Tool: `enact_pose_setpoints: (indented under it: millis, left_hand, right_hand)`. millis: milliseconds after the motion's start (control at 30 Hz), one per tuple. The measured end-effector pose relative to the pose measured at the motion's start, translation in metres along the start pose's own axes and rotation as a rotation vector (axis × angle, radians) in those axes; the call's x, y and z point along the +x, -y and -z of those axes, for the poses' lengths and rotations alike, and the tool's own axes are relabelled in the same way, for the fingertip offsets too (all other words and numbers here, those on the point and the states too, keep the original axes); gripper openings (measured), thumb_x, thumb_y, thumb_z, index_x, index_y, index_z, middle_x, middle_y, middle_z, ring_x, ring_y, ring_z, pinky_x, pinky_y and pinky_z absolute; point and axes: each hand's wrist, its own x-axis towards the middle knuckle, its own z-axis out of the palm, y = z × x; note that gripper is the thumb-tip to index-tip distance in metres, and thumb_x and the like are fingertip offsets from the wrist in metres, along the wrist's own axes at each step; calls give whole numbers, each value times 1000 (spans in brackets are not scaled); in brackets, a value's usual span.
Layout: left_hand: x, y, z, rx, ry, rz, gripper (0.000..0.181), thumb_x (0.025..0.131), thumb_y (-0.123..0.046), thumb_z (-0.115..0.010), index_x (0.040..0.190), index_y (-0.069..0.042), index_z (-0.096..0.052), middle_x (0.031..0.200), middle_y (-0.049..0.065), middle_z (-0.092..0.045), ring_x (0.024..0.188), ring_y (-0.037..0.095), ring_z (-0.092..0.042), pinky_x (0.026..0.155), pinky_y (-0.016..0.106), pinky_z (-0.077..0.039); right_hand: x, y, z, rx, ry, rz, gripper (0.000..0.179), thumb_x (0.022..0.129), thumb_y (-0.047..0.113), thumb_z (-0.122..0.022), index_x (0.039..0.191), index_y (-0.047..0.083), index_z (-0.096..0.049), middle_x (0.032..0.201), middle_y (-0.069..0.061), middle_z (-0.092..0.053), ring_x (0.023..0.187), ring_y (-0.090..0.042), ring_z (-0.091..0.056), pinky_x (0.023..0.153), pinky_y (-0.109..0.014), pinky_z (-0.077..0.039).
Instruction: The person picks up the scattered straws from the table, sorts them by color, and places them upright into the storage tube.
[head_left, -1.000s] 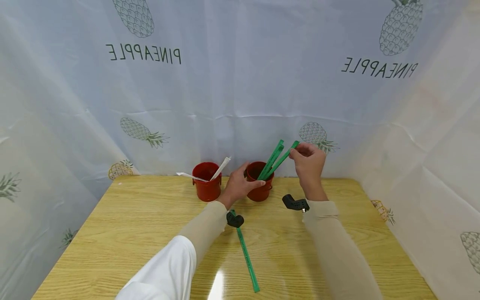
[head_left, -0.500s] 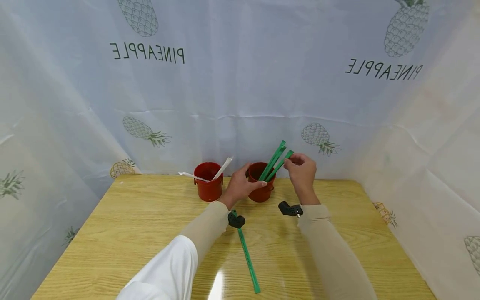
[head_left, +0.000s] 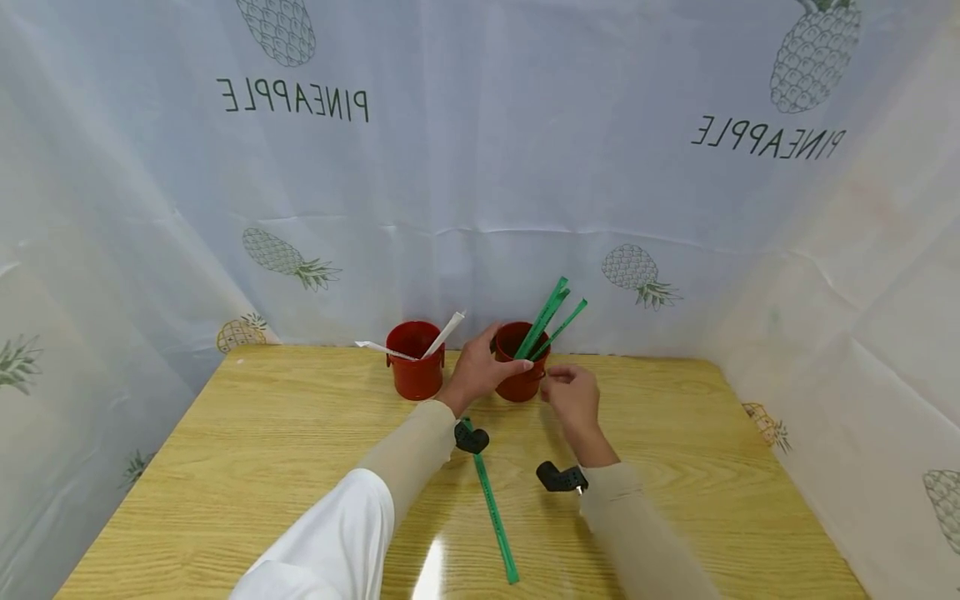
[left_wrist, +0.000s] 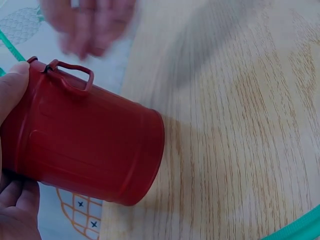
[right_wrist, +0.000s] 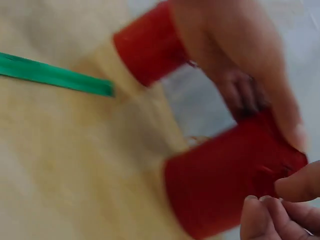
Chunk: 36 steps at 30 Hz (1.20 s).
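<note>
My left hand [head_left: 476, 371] grips the right-hand red pail [head_left: 517, 387] by its rim, thumb at the front. Several green wrapped straws [head_left: 546, 318] lean out of that pail to the right. My right hand [head_left: 576, 407] is just right of the pail, fingers loosely bent, holding nothing visible. In the left wrist view, the pail [left_wrist: 95, 140] stands upright on the table with its side handle showing. The right wrist view has the fingertips [right_wrist: 257, 205] in front of the pail. Another green wrapped straw [head_left: 495, 517] lies on the table, partly hidden by the left wrist camera.
A second red pail [head_left: 417, 379] stands to the left, with white wrapped straws [head_left: 444, 335] sticking out. Behind the wooden table [head_left: 300, 467] hangs a pineapple-print cloth [head_left: 480, 150], which also covers both sides.
My right hand has let go of a green wrapped straw, now leaning in the right pail, and has dropped down and leftward. My left hand keeps its hold on the pail.
</note>
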Motion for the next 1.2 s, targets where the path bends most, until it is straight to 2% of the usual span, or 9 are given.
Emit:
enact_pose_setpoints:
  millis: [133, 300, 467, 667, 733, 833, 967, 1100, 1200]
  left_hand:
    - [0, 0, 1, 6, -5, -7, 91, 90, -37, -83, 163, -15, -35, 156, 8, -55, 142, 32, -54, 115, 52, -50]
    - [0, 0, 2, 23, -12, 0, 94, 89, -40, -84, 164, -13, -34, 156, 7, -55, 142, 29, -54, 114, 51, -51]
    - [0, 0, 1, 6, 5, -19, 88, 89, -37, -84, 161, -14, -39, 151, 6, -59, 138, 27, -57, 112, 49, -54]
    - [0, 1, 1, 14, -2, -21, 87, 89, -38, -83, 161, -16, -40, 152, 6, -58, 139, 28, -57, 112, 49, -53]
    - [0, 1, 1, 19, 1, -22, 88, 89, -39, -83, 161, -15, -39, 152, 5, -58, 139, 27, -56, 112, 49, -53]
    - [0, 0, 2, 17, 7, -19, 90, 89, -39, -83, 162, -15, -37, 153, 5, -58, 140, 27, -56, 113, 50, -52]
    - [-1, -1, 2, 14, 7, -17, 90, 89, -39, -83, 163, -14, -36, 154, 6, -57, 140, 28, -56, 112, 51, -53]
    - [0, 0, 2, 20, 9, -20, 88, 90, -40, -83, 162, -16, -39, 152, 5, -59, 138, 26, -57, 111, 50, -54]
    - [2, 1, 2, 28, 6, -26, 86, 89, -41, -83, 160, -17, -40, 149, 4, -60, 136, 25, -58, 110, 49, -55]
  right_hand:
    - [-26, -14, -21, -35, 153, 13, 19, 86, -1, -68, 103, -8, -74, 79, -14, -75, 64, -21, -68, 65, -31, -60]
    - [-48, -23, -46, -202, 298, 163, 14, 85, -1, -69, 97, -7, -75, 78, -13, -74, 62, -14, -62, 59, -26, -53]
    - [-52, -34, -64, -324, 305, 376, 4, 84, 1, -72, 83, -1, -74, 74, -11, -72, 61, -10, -58, 56, -24, -51]
    - [-51, -36, -70, -461, 282, 603, 7, 76, 3, -79, 77, 1, -72, 66, -7, -66, 59, -11, -54, 58, -23, -48]
    - [-52, -32, -68, -503, 295, 607, 10, 76, 3, -80, 75, 3, -71, 63, -4, -62, 56, -9, -49, 55, -21, -43]
    - [-52, -25, -64, -561, 339, 571, 24, 73, 0, -78, 62, 9, -59, 55, 4, -46, 52, -6, -35, 50, -20, -29]
    - [-51, -14, -55, -598, 434, 457, 47, 71, -4, -71, 50, 19, -36, 50, 11, -24, 48, -6, -18, 48, -21, -15]
    - [-45, -10, -42, -575, 496, 295, 52, 71, -5, -69, 45, 23, -33, 45, 12, -22, 44, -6, -15, 44, -21, -14]
    - [-35, -7, -28, -490, 491, 166, 45, 74, -4, -68, 46, 20, -41, 44, 9, -32, 40, -8, -24, 42, -22, -20]
